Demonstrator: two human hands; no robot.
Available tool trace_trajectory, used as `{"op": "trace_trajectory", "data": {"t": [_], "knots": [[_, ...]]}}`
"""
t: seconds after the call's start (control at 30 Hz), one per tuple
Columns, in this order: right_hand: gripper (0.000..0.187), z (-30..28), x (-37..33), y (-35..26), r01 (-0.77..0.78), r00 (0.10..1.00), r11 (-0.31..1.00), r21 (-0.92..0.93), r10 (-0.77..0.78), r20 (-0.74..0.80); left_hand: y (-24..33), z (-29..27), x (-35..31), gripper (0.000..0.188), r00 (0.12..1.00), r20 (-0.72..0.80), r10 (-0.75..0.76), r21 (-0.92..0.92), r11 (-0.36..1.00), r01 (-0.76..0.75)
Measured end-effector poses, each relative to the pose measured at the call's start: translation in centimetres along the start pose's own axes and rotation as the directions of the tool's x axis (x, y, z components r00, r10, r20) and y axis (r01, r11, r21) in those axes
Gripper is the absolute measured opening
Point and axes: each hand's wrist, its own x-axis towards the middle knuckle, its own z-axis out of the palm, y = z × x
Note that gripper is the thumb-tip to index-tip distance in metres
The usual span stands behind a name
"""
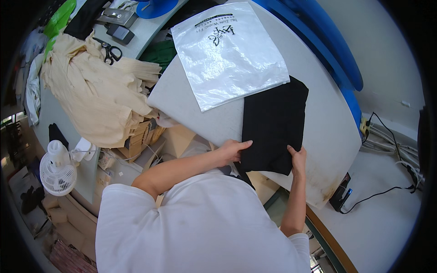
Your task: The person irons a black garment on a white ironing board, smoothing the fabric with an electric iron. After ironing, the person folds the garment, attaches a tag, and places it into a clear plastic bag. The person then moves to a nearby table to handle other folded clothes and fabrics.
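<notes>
A folded black garment (275, 123) lies on the pale padded table (334, 136), its near end reaching over the table's front edge. My left hand (231, 152) grips its near left side, thumb on top and fingers hidden underneath. At the near right corner my right hand (298, 160) holds it the same way, thumb upward. The garment's far end touches the lower right corner of a shiny white plastic bag (232, 63) with dark printing, which lies flat farther back and seems partly over it.
Cream garments (86, 86) are heaped on the left table, beside black scissors (110, 52). A small white fan (58, 168) stands at the left. Blue curved boards (327, 54) border the table's far right side. Cables (387, 150) and a black device (339, 193) lie at the right.
</notes>
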Motion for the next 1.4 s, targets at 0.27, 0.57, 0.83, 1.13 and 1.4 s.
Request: {"op": "trace_trajectory", "data": {"t": [0.27, 0.57, 0.83, 1.13, 1.4], "knots": [[0.045, 1.1, -0.6, -0.2, 0.292, 0.954, 0.952, -0.086, -0.284, 0.097, -2.1, 5.7, 3.3, 0.049, 0.643, -0.112, 0.757, 0.824, 0.432, -0.366], [0.057, 0.5, -0.9, -4.1, 0.192, 0.953, 0.947, -0.257, -0.117, 0.279, -2.5, 13.9, 4.5, 0.041, 0.766, 0.169, 0.620, 0.934, 0.148, -0.326], [0.043, 0.5, 2.4, -3.1, 0.342, 0.933, 0.884, -0.317, -0.281, 0.223, -1.9, 8.4, 2.1, 0.016, 0.476, 0.413, 0.776, 0.784, -0.038, -0.619], [0.043, -7.1, -4.4, -10.9, -0.106, 0.892, 0.986, -0.131, 0.153, 0.426, 9.3, -5.1, -0.3, 0.009, 0.185, 0.452, 0.873, 0.865, -0.479, 0.150], [0.055, -7.7, -8.8, -13.6, -0.196, 0.872, 0.979, -0.058, 0.201, 0.447, 10.6, -6.6, 0.5, 0.004, 0.170, 0.365, 0.915, 0.931, -0.354, -0.095]]}}
